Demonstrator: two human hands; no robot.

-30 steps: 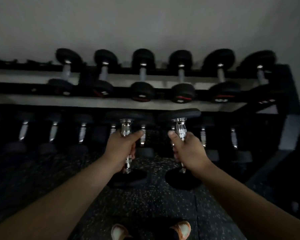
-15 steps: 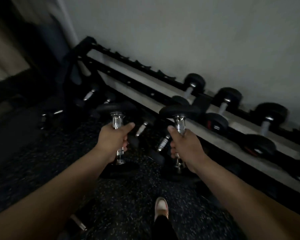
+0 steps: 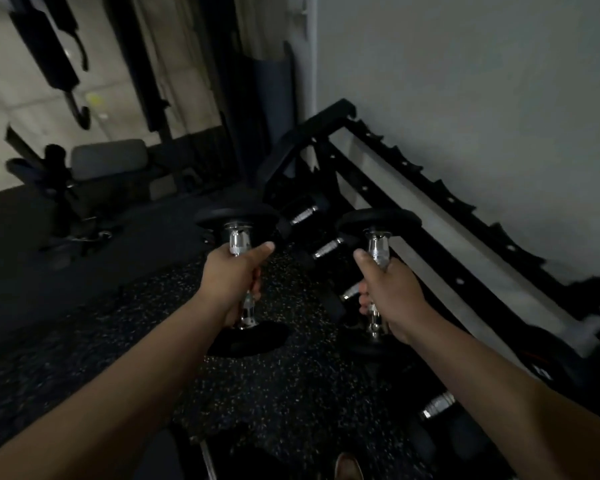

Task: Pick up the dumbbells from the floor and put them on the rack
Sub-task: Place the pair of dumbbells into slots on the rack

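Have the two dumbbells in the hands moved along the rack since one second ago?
Yes. The left dumbbell and the right dumbbell were in front of the loaded part of the rack; now they are near its empty left end.

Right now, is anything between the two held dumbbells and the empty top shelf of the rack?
Nothing visible. The left hand and right hand each hold a dumbbell upright, and the rack's top shelf beyond looks empty.
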